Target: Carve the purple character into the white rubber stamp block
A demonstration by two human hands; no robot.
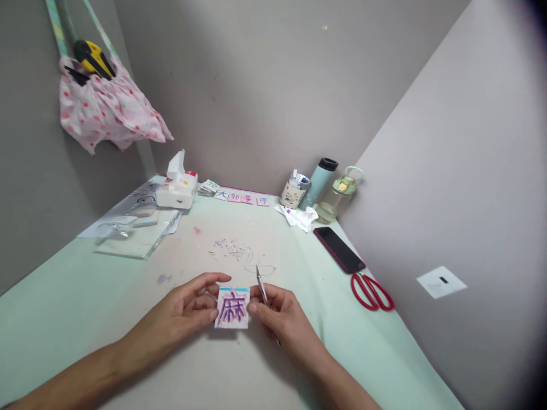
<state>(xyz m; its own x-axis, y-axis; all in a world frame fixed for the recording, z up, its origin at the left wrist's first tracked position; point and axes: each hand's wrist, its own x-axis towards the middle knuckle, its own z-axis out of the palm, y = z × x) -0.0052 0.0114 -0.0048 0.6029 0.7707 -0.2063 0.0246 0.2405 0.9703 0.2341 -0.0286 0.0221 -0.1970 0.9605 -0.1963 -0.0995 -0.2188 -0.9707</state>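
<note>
The left hand (194, 304) is closed on one side edge of a small white square (233, 308), and the opposite edge is pinched by the right hand (280, 313), in which a craft knife (262, 289) is also gripped, its blade pointed up and away. The square is held above the near middle of the desk (350, 336), its purple character turned upward and a blue strip seen along its top edge. Beyond the hands, shavings (234, 249) are scattered. Near the far edge, marked tiles (247, 199) are laid in a row, with a small stack (208, 188) between them and a tissue pack (177, 191). At the left, clear plastic sleeves (132, 242) are seen; at the right, a pen cup (294, 193), a teal tumbler (315, 185), a green-lidded bottle (335, 199), a crumpled tissue (299, 218), a phone (339, 249) and red loop handles (371, 292). A dotted pink pouch (106, 108) is hung at the upper left.
</note>
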